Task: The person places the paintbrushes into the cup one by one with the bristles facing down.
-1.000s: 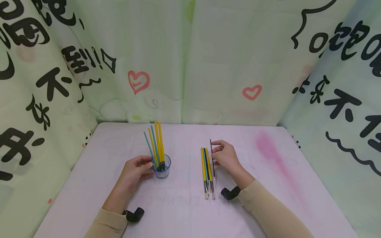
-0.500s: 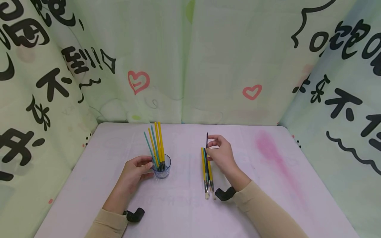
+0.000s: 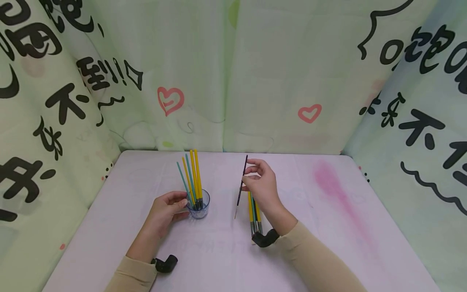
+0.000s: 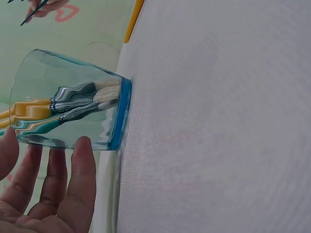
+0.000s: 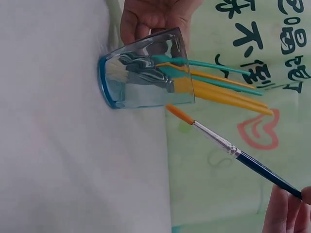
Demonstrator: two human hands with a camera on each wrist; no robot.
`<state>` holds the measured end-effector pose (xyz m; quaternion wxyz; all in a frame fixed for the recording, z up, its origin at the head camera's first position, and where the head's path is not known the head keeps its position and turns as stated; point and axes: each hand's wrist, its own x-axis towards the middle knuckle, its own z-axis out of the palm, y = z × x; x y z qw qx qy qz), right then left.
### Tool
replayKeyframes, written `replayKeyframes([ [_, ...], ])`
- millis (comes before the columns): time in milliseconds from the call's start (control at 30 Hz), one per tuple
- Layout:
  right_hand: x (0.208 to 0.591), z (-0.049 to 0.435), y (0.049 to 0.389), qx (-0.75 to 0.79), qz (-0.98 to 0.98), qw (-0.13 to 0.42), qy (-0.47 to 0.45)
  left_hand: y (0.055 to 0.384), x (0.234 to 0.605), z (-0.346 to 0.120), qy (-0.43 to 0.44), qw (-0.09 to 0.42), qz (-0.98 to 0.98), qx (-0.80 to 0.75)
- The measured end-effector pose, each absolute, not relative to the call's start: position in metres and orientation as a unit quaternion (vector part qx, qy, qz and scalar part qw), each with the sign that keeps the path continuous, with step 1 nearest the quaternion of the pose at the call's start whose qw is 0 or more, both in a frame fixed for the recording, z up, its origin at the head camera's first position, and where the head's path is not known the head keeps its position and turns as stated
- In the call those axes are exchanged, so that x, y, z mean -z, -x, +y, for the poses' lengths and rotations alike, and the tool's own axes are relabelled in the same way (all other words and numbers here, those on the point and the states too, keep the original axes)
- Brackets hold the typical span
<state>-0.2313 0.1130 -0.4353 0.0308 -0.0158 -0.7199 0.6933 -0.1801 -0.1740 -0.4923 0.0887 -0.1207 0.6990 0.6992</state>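
A pale table (image 3: 219, 255) stands before a green curtain (image 3: 270, 77). At frame centre, the right hand (image 3: 262, 181), pinching a dark paintbrush (image 5: 237, 153), has moved left past the lying brushes (image 3: 250, 209), nearer the glass (image 3: 206, 205) left of centre, which the left hand (image 3: 169, 211) grips.

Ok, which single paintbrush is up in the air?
The orange-tipped brush in the right hand; the others stand in the glass or lie on the table.

Pale cloth-covered table (image 3: 219, 255), pink smear (image 3: 330, 182) at right, upright glass (image 3: 199, 215) standing on it, paintbrushes (image 3: 251, 213) lying side by side
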Motion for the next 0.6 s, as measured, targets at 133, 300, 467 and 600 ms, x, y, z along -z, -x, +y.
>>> replayKeyframes([
  [133,0.431,0.103,0.231,-0.714,-0.699,0.043,-0.004,0.180,0.492,-0.174,0.117,0.088,0.697,-0.702],
  [300,0.427,0.091,0.232,-0.724,-0.688,0.053,-0.018,0.180,0.492,-0.175,0.113,0.087,0.694,-0.706],
  [467,0.424,0.081,0.233,-0.739,-0.671,0.055,-0.025,0.180,0.492,-0.175,0.112,0.086,0.692,-0.708],
  [600,0.422,0.075,0.233,-0.744,-0.665,0.055,-0.028,0.180,0.492,-0.175,0.109,0.086,0.693,-0.708],
])
